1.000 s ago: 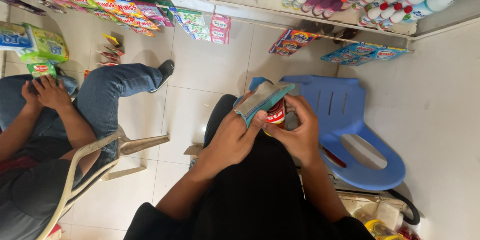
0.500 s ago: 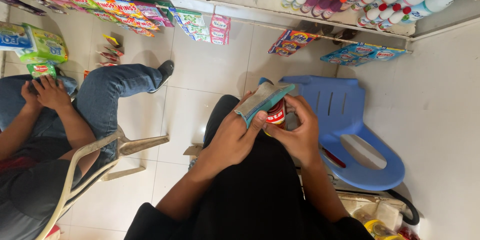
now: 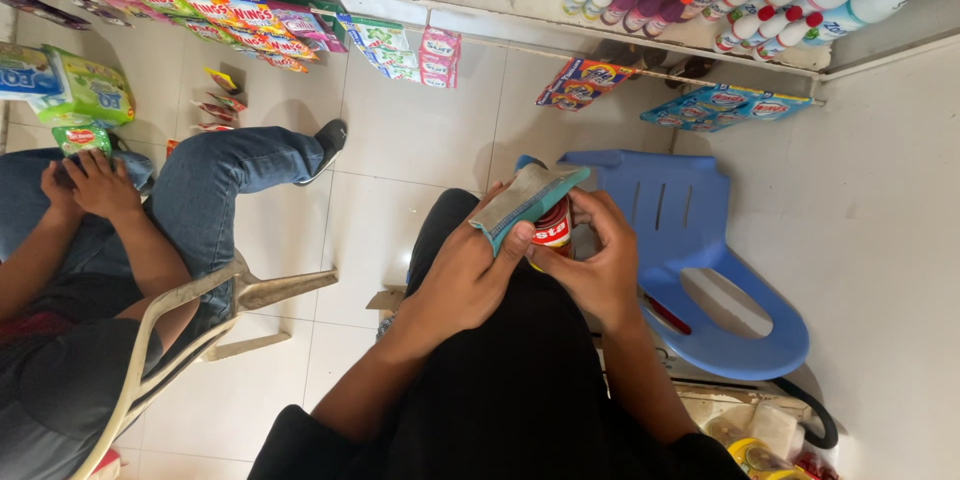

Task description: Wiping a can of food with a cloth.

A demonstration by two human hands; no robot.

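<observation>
Teal cloth (image 3: 525, 202) over red can (image 3: 552, 230), between left hand (image 3: 462, 275), right hand (image 3: 595, 270)

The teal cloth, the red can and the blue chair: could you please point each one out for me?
Teal cloth (image 3: 527, 198), head view, middle of the folded cloth.
Red can (image 3: 551, 230), head view, its label below the cloth.
Blue chair (image 3: 672, 202), head view, slatted backrest.

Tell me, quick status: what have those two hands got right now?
Left hand pinches a flat teal cloth. Right hand wraps a red-labelled can beneath it. Blue plastic chair close on the right; seated person to the left, apart.
</observation>
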